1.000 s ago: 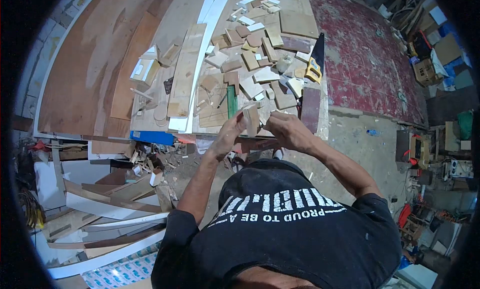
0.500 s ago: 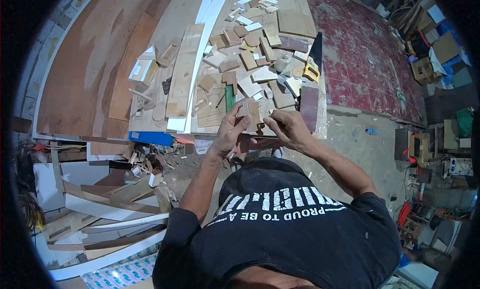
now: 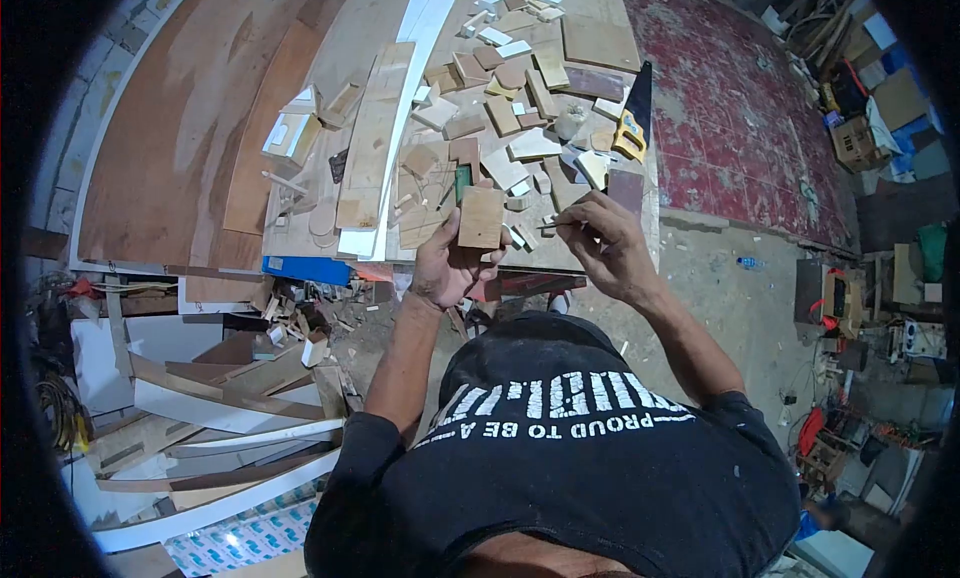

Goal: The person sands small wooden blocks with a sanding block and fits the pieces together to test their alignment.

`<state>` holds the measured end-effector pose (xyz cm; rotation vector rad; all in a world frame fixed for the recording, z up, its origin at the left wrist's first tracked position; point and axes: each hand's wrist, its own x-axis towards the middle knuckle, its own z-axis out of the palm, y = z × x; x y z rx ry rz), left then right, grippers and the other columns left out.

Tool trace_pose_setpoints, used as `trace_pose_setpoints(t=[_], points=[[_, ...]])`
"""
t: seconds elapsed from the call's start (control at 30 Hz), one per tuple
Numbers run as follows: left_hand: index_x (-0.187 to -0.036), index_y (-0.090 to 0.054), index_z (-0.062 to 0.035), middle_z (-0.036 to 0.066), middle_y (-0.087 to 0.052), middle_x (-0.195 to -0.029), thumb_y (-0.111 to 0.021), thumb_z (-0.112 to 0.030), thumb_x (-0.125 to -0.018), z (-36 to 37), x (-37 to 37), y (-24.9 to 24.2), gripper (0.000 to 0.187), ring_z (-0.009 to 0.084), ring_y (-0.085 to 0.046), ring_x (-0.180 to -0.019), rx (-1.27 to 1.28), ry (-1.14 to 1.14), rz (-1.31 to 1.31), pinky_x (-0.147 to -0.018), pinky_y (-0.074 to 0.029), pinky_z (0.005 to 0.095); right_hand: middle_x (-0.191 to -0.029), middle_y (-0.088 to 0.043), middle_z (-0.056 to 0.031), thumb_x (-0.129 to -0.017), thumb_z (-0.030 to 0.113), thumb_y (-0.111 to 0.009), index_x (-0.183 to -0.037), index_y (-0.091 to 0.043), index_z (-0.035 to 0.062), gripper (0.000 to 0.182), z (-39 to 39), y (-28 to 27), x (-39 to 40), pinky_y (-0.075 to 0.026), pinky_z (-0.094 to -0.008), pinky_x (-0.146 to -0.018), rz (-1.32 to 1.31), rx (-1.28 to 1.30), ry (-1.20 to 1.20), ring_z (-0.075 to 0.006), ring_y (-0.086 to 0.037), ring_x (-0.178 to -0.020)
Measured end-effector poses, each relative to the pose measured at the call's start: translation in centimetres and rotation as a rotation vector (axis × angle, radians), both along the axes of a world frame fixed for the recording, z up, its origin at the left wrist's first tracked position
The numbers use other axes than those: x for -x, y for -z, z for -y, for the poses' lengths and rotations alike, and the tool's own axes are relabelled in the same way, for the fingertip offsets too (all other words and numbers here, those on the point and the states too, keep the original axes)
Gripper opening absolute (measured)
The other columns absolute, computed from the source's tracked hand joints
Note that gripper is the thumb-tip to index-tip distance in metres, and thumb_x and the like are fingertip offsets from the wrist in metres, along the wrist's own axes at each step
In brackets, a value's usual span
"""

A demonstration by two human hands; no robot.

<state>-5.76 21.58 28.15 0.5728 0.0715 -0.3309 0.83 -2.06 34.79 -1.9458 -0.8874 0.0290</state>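
Observation:
My left hand [image 3: 445, 270] holds a small rectangular wooden block [image 3: 482, 218] by its edges, its broad face turned up, with a small dark spot near the lower edge. To the right, my right hand [image 3: 606, 240] pinches a thin dark item [image 3: 553, 225], too small to identify, its tip pointing toward the block but apart from it. Under and beyond both hands lies the wooden worktable [image 3: 385, 246]. A green piece [image 3: 462, 181] lies just behind the block, partly hidden by it.
Many wood offcuts [image 3: 535, 143] cover the table's middle. A yellow-handled saw [image 3: 630, 135] lies at the right edge, long boards [image 3: 375, 138] at the left. A small wooden box [image 3: 292, 138] stands further left. Scrap strips [image 3: 215, 403] are piled on the floor at lower left.
The block has been turned so its broad face shows, and it sits apart from my right hand. My right hand has moved right and slightly up, away from the block.

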Motion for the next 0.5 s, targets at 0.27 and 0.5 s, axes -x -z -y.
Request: trace_pose_setpoints(t=[0.27,0.5], points=[[-0.148,-0.032,-0.0134,0.012,-0.061,-0.109,-0.039,-0.047,-0.100,1.5,-0.7,-0.4,0.059,0.0166,-0.060,-0.085,-0.095,0.005,0.061,-0.060,-0.048,0.0279,-0.084,-0.059,-0.0105,-0.080,-0.006,-0.067,-0.094,-0.065,-0.0013,0.015,-2.4,1.6,0.9,-0.045,-0.0293,-0.056,0.076,-0.130,-0.013,-0.0193,-0.059,-0.067],[-0.145,-0.038,-0.0085,0.005,-0.062,-0.110,-0.042,-0.043,-0.101,2.6,-1.3,0.5,0.056,0.0141,-0.059,-0.091,-0.152,-0.031,-0.014,-0.072,-0.050,0.0282,-0.084,-0.060,-0.0114,-0.080,-0.003,-0.068,-0.095,-0.066,0.0007,0.016,-2.4,2.8,0.9,-0.049,-0.0322,-0.058,0.057,-0.085,-0.028,-0.0231,-0.063,-0.071]])
